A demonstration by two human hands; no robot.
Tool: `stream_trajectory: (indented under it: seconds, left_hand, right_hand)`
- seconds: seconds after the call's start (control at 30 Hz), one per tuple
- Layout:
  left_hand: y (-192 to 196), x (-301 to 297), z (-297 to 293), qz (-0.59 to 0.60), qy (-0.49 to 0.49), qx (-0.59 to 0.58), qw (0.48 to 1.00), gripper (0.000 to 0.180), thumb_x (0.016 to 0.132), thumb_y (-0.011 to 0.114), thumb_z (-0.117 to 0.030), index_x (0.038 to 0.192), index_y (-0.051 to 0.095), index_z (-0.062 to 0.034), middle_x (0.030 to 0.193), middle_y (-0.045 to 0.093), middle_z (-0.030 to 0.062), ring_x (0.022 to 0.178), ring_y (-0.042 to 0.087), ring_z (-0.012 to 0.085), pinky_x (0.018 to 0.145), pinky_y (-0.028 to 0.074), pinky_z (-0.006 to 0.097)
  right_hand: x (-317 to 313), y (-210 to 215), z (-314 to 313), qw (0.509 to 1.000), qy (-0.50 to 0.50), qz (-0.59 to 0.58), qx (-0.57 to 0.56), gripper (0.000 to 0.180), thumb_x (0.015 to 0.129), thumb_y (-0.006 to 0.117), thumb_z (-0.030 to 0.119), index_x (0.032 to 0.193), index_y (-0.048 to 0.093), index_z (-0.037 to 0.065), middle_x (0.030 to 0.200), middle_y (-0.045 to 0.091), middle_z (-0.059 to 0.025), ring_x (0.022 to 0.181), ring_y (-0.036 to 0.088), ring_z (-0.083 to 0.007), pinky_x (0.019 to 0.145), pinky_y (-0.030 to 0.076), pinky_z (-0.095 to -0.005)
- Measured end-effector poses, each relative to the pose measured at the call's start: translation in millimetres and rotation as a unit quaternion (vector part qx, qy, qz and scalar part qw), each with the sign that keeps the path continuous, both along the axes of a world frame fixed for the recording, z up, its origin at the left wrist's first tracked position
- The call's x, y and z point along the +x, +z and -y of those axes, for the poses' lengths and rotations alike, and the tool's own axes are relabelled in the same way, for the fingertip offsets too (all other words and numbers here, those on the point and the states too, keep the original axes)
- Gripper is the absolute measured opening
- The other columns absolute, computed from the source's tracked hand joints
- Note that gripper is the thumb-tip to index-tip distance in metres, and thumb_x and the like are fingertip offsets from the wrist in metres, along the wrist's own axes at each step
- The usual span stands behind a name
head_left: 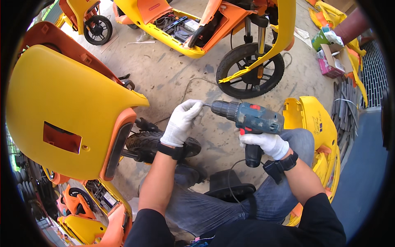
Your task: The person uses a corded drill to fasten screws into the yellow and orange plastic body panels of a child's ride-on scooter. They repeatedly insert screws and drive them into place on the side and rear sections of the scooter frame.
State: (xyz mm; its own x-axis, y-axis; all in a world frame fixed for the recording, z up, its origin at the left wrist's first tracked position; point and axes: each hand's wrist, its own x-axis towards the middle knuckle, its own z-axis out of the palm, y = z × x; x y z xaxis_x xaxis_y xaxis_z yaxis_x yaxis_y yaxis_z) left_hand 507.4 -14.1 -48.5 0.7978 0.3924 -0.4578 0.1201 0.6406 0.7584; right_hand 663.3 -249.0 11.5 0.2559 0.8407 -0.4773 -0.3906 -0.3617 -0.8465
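Person sits with jeans-clad legs bent, black sleeves at lower edge. Black rounded thing between the legs, kind unclear; thin dark cord runs by it. Black bands on both wrists.

Right hand, white glove, is wrapped around the grip of a dark teal power drill, fingers closed near the red trigger. Drill sits above the right thigh, body roughly level, black chuck pointing left. Left hand, also white-gloved, is nearly closed, thumb and finger pinched at the end of a thin bit sticking out of the chuck.

Left of the person: big yellow panel with rectangular cutout and orange-and-black edge; black tyre low beside it, partly behind left forearm. Right: yellow shell just beside the knee.

Ahead on the stained floor: yellow-orange scooter, black front wheel turned this way, electronics exposed in its body. Right of it, grey strips tied in a bundle, pink carton open above them. Upper left, another scooter with small black wheel.
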Motion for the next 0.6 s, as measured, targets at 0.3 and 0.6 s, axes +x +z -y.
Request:
stream_trajectory:
  seconds: [0.3, 0.6]
  left_hand:
    - [2, 5, 2, -0.02, 0.034, -0.007, 0.999, 0.027, 0.099, 0.057, -0.013, 0.118, 0.059, 0.0055, 0.088, 0.063, 0.0047, 0.071, 0.056, 0.0096, 0.064, 0.045, 0.021]
    - [8, 6, 1, -0.06, 0.037, 0.032, 0.997, 0.017, 0.101, 0.056, -0.018, 0.101, 0.057, -0.0003, 0.085, 0.062, 0.0048, 0.068, 0.054, 0.009, 0.061, 0.046, 0.022]
  right_hand:
    - [0, -13, -3, 0.999, 0.007, 0.033, 0.019, 0.037, 0.086, 0.071, 0.012, 0.118, 0.06, 0.0, 0.087, 0.064, -0.0035, 0.077, 0.064, -0.0142, 0.072, 0.054, -0.0293]
    - [2, -13, -4, 0.999, -0.007, 0.028, 0.014, 0.037, 0.085, 0.072, 0.013, 0.118, 0.061, 0.001, 0.089, 0.064, -0.0031, 0.077, 0.064, -0.0138, 0.072, 0.053, -0.0292]
